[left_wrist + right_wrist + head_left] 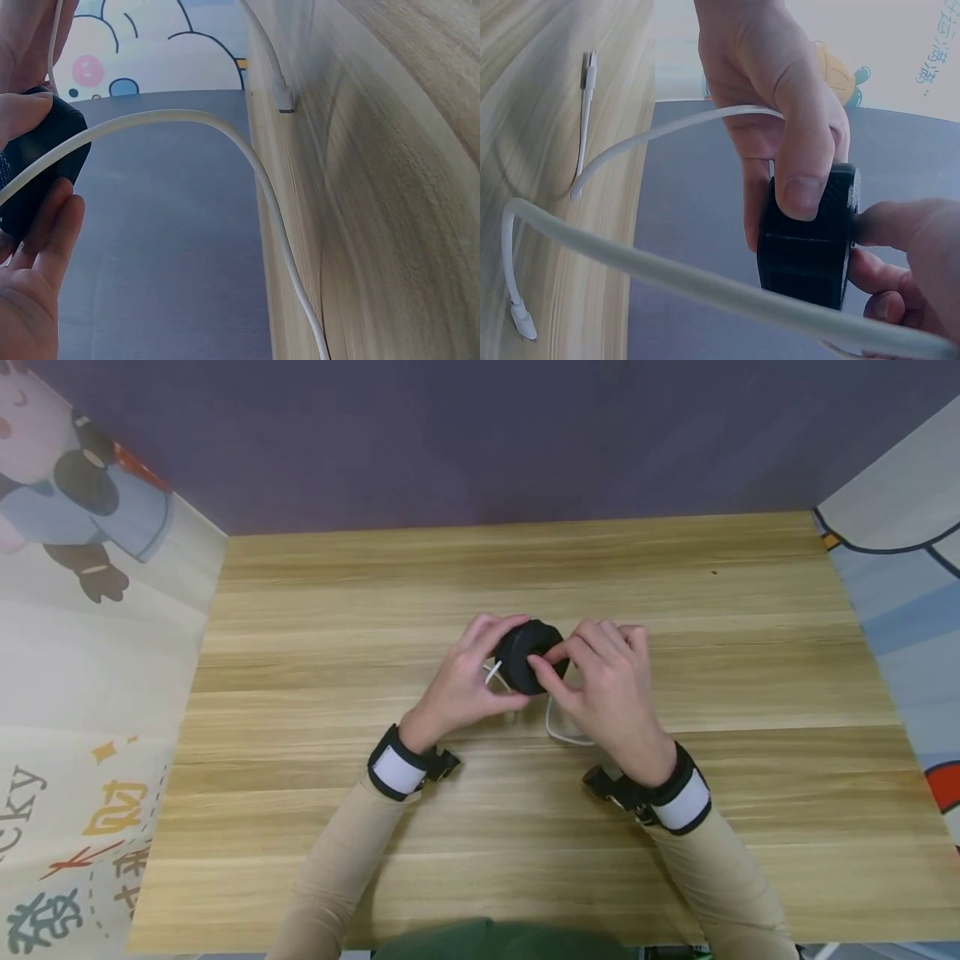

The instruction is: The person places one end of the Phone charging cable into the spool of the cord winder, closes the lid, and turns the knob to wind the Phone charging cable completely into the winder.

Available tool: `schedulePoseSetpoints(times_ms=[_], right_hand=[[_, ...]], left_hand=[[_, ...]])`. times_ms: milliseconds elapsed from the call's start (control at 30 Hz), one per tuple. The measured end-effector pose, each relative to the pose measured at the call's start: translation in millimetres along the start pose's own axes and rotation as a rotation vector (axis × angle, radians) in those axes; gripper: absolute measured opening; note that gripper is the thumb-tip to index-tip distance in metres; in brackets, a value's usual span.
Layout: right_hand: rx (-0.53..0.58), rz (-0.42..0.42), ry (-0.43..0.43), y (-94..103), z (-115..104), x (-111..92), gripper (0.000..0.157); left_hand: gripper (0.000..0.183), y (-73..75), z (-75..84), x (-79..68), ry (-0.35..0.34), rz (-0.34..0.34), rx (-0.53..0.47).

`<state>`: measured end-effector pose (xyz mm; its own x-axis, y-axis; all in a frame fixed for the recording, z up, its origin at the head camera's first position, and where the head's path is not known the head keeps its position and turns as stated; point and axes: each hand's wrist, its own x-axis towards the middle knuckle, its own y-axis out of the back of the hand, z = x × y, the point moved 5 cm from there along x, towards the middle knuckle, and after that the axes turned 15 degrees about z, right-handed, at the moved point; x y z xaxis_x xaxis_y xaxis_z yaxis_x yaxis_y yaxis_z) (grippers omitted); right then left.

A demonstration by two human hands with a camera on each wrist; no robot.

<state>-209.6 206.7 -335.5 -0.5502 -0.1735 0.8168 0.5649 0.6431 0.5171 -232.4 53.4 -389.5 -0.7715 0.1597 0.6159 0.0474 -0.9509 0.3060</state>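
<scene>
A black, many-sided cable winder [513, 652] is held up over the middle of the wooden table. My left hand [457, 681] grips it by its outer edge, thumb on one side and fingers on the other. The thumb and forefinger of my right hand [615, 689] pinch at the middle of its face. White cable [255, 161] comes out of the winder on both sides and hangs down to the table. One cable plug [523, 321] lies on the wood in the right wrist view, and a second plug [590, 75] shows farther up.
The wooden table [300, 827] runs up to a dark purple panel [480, 443] at the back. Printed sheets with cartoon drawings stand along the left [75, 635] and right sides. Black straps with white patches circle both wrists.
</scene>
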Motion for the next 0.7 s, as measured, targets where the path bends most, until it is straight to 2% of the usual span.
schedulePoseSetpoints(times_ms=[200,467,700], right_hand=[[-0.001,0.004,-0.021,-0.4,-0.4,-0.6,0.034],[-0.008,0.005,-0.046,-0.6,-0.5,-1.1,0.034],[-0.03,0.006,-0.098,-1.7,-0.1,-1.7,0.035]], left_hand=[[0.083,-0.7,1.5,0.6,-0.022,0.011,0.006],[0.084,-1.3,1.8,-0.1,-0.04,0.016,0.062],[0.083,-2.7,4.9,0.2,-0.084,0.025,0.096]])
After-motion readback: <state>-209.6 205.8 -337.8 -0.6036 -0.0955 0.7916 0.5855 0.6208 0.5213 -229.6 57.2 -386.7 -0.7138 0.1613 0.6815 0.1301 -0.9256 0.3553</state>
